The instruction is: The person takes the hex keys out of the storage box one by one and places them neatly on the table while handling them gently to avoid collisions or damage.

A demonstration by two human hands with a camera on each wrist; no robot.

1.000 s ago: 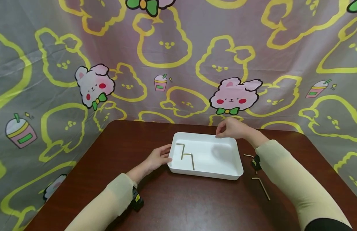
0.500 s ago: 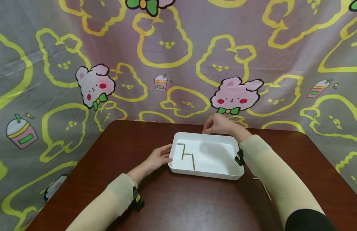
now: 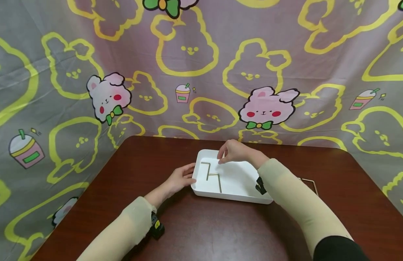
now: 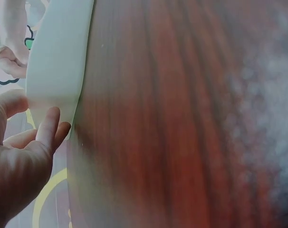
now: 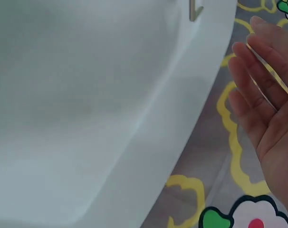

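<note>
A white rectangular tray [image 3: 235,183] stands on the table with two brass-coloured L-shaped hex keys, one [image 3: 208,171] farther back and one [image 3: 220,183] nearer, in its left half. My left hand [image 3: 178,179] rests at the tray's left side, thumb near the front corner. Its relaxed fingers lie against the outer wall [image 4: 58,57] in the left wrist view. My right hand [image 3: 235,150] hovers over the back of the tray, thumb and fingers slightly apart. In the right wrist view this hand [image 5: 277,118] has loosely extended fingers with nothing seen in them.
To the tray's right, an L-shaped hex key [image 3: 308,180] lies on the dark wooden table [image 3: 201,224], partly hidden by my right sleeve [image 3: 296,203]. A curtain with cartoon rabbits [image 3: 266,108] hangs behind the table and along its left.
My right hand has moved left, first along the tray's back rim, then down over its inside. The right sleeve now covers different parts of the table. Left hand and tray stay in place.
</note>
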